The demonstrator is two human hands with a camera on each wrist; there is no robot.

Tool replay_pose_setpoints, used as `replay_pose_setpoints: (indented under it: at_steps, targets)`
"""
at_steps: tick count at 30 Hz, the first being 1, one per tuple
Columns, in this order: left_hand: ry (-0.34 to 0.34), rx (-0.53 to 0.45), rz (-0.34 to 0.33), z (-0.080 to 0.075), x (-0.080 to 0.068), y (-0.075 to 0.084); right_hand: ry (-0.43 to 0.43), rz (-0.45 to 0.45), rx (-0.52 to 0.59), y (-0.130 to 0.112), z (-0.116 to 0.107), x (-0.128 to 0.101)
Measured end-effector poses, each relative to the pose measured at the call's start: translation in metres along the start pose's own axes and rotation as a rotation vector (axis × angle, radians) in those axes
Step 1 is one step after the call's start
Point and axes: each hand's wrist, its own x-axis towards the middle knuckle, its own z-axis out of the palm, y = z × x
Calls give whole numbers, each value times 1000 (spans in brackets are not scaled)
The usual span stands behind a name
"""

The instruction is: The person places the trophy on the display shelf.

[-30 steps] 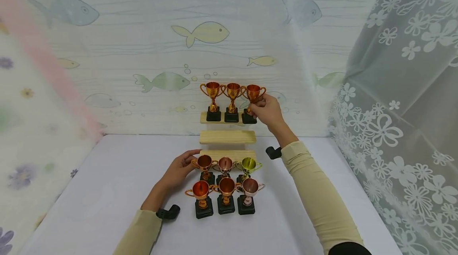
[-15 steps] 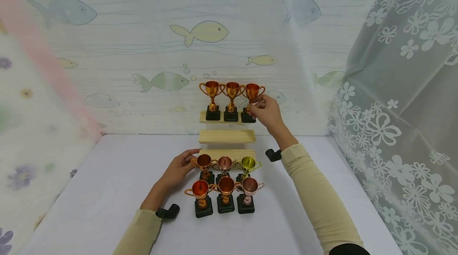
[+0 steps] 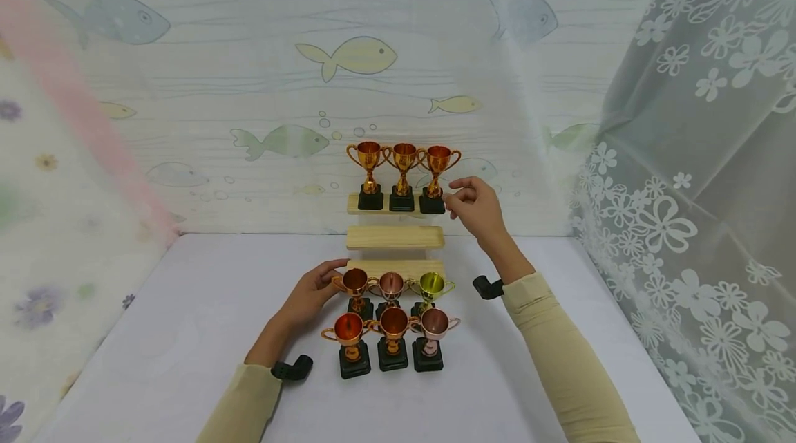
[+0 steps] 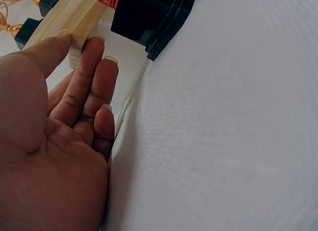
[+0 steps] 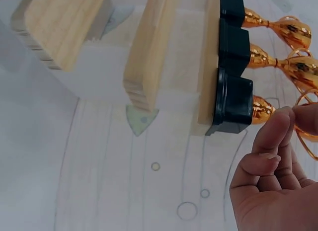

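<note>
A three-tier wooden display stand [image 3: 394, 237] stands against the back wall. Three gold trophies with black bases line its top tier: left [image 3: 370, 156], middle [image 3: 403, 158] and right [image 3: 438, 159]. Beside the right one is my right hand [image 3: 481, 211], fingers loosely bent and holding nothing; the right wrist view shows its fingertips [image 5: 282, 116] close to that trophy's stem. My left hand [image 3: 311, 298] holds the left end of the lowest tier [image 4: 84, 22], thumb on its edge and fingers beneath. Its fingertips are hidden behind a copper-coloured trophy [image 3: 355, 282] in the head view.
In front of the stand, two rows of trophies stand on the white table [image 3: 186, 360]. The back row includes a rose one [image 3: 391, 285] and a yellow-green one [image 3: 432, 285]. The front row has orange [image 3: 348, 327], copper [image 3: 394, 323] and pink [image 3: 434, 324] trophies.
My right hand has let go of the right trophy on the top tier and drawn back to the right and slightly down. The left hand has stayed where it was.
</note>
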Motion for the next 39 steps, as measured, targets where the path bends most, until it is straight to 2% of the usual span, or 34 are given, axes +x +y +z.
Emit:
replay_pose_setpoints:
  at_steps: [8, 22, 32, 39]
  targets:
    - [10, 6, -8, -1, -1, 2, -10, -12, 22, 7, -8, -26]
    - [6, 6, -1, 0, -2, 2, -18, -35, -12, 20, -11, -72]
    - [4, 30, -1, 1, -2, 2, -97, 2, 18, 40, -10, -102]
    - [7, 31, 3, 2, -4, 2, -155, 49, 14, 55, -8, -114]
